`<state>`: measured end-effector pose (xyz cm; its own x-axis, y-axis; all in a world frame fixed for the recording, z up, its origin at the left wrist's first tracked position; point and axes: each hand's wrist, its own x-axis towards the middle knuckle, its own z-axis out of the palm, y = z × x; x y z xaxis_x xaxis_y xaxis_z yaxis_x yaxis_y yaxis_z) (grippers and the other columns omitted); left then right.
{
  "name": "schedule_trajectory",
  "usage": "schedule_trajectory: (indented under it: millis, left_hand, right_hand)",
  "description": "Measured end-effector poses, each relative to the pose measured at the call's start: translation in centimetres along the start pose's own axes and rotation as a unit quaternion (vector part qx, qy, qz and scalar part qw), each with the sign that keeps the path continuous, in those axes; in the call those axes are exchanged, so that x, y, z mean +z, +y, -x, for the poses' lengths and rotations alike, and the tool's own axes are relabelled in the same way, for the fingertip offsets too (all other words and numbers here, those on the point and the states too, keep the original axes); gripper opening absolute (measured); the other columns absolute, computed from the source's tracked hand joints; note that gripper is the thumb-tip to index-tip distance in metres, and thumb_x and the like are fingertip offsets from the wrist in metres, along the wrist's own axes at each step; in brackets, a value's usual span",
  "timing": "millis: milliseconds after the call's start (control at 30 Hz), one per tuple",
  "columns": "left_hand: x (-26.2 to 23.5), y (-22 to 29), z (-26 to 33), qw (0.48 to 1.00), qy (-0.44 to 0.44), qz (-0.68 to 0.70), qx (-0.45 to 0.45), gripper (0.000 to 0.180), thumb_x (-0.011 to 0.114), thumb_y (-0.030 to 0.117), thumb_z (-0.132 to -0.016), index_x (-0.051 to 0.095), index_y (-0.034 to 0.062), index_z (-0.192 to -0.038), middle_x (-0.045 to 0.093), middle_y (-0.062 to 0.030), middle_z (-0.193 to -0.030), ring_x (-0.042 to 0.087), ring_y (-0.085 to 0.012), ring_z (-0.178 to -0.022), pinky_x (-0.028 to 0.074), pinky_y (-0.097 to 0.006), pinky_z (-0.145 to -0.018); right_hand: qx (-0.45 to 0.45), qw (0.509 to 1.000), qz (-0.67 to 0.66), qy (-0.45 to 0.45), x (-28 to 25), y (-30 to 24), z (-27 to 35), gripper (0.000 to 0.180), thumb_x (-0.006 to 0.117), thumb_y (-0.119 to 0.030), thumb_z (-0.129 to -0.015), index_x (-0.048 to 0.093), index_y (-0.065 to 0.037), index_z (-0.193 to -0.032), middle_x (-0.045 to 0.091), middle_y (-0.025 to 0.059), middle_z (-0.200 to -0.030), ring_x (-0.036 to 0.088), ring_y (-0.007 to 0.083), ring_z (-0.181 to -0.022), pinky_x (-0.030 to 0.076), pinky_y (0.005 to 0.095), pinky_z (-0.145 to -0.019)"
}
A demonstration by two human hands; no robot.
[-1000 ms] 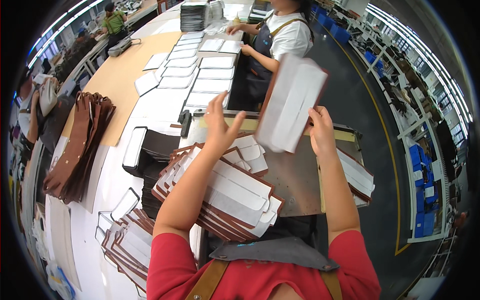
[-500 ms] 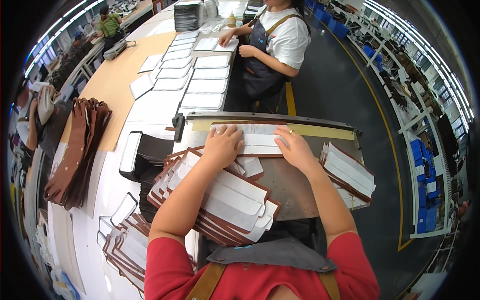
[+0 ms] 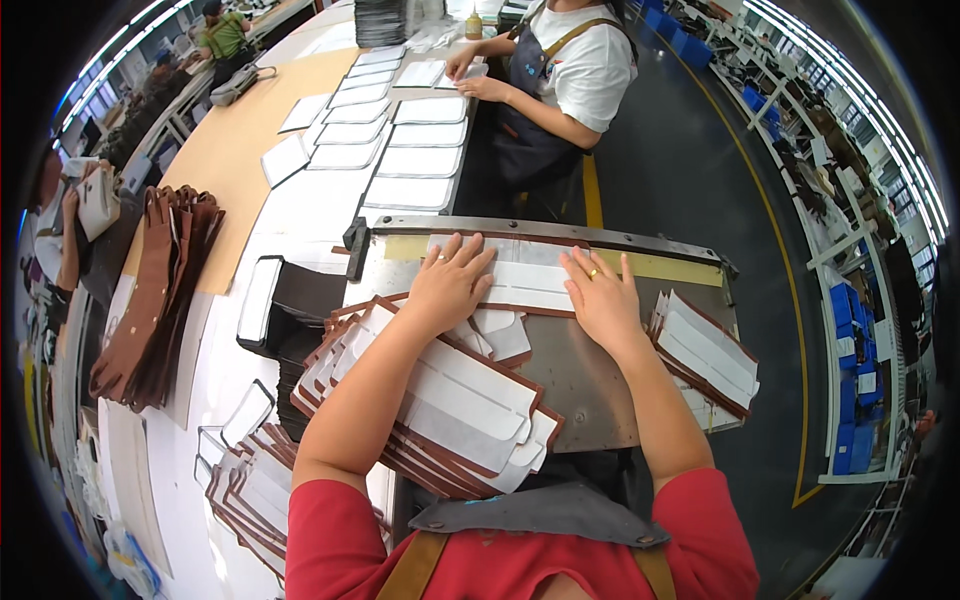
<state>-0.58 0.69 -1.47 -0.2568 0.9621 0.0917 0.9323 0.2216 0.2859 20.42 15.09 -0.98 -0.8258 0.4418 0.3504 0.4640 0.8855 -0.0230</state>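
A white-backed panel with brown edges lies flat on the metal work plate, its far edge at the metal bar. My left hand rests on the panel's left part, fingers stretched toward the bar. On its right end lies my right hand, fingers spread and flat. Both hands press from above and grip nothing. Under my left forearm is a fanned stack of similar brown-edged panels. A smaller pile of panels sits right of my right forearm.
Brown strapped leather pieces are heaped on the left table. Dark pieces with white faces stand beside the plate. White rounded panels lie in rows ahead, where a co-worker stands. Shelves with blue bins line the right.
Both hands have slid up toward the bar and their fingers have straightened. The panel's far edge now lies closer to the bar. The co-worker's hands have shifted over the white panels.
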Motion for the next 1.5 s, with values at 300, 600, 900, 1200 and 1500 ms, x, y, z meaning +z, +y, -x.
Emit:
schedule_trajectory:
  millis: [300, 600, 900, 1200, 1500]
  left_hand:
    - [-0.3, 1.0, 0.3, 0.997, 0.075, -0.037, -0.007, 0.038, 0.049, 0.031, -0.093, 0.052, 0.0158, -0.127, 0.048, -0.0114, -0.132, 0.043, -0.0354, -0.12, 0.032, -0.047, -0.102]
    - [-0.5, 1.4, 0.7, 0.991, 0.125, -0.027, 0.025, 0.029, 0.058, 0.021, -0.087, 0.059, 0.0127, -0.115, 0.057, -0.0117, -0.114, 0.054, -0.0351, -0.099, 0.047, -0.042, -0.082]
    - [0.3, 0.8, 0.7, 0.988, 0.147, -0.018, 0.05, 0.031, 0.061, 0.017, -0.084, 0.059, 0.0104, -0.114, 0.058, -0.0114, -0.109, 0.055, -0.0353, -0.096, 0.047, -0.042, -0.081]
    - [-0.4, -0.7, 0.0, 0.977, 0.208, 0.035, -0.032, 0.047, 0.067, 0.025, -0.078, 0.052, -0.0007, -0.114, 0.053, -0.0144, -0.114, 0.051, -0.0372, -0.101, 0.042, -0.043, -0.086]
    - [-1.7, -0.1, 0.3, 0.98, 0.091, -0.13, -0.121, 0.051, 0.056, 0.05, -0.083, 0.057, 0.0081, -0.113, 0.056, -0.0085, -0.113, 0.051, -0.03, -0.109, 0.037, -0.044, -0.089]
  right_hand:
    - [-0.01, 0.999, 0.002, 0.037, 0.4, -0.1, -0.3, 0.034, 0.053, -0.02, -0.09, 0.057, -0.014, -0.123, 0.059, 0.0065, -0.121, 0.052, 0.0255, -0.114, 0.023, 0.056, -0.107]
    - [-0.022, 0.999, 0.015, 0.018, 0.0, -0.5, -0.4, 0.034, 0.056, -0.011, -0.083, 0.061, -0.012, -0.116, 0.061, 0.0059, -0.108, 0.053, 0.022, -0.107, 0.023, 0.0551, -0.107]
    - [-0.094, 0.976, -0.188, 0.047, 1.8, -3.5, -6.1, 0.031, 0.058, -0.003, -0.077, 0.061, -0.006, -0.108, 0.059, 0.0091, -0.106, 0.052, 0.0267, -0.103, 0.039, 0.0428, -0.093]
    - [-0.159, 0.974, -0.164, -0.011, 3.9, -7.1, -9.5, 0.031, 0.055, -0.004, -0.077, 0.061, -0.004, -0.107, 0.058, 0.0079, -0.106, 0.052, 0.0268, -0.101, 0.044, 0.0383, -0.085]
    - [-0.13, 0.99, -0.051, 0.017, 1.9, -1.7, -6.2, 0.018, 0.051, -0.003, -0.077, 0.06, -0.006, -0.093, 0.059, 0.0061, -0.097, 0.055, 0.0246, -0.096, 0.048, 0.0364, -0.08]
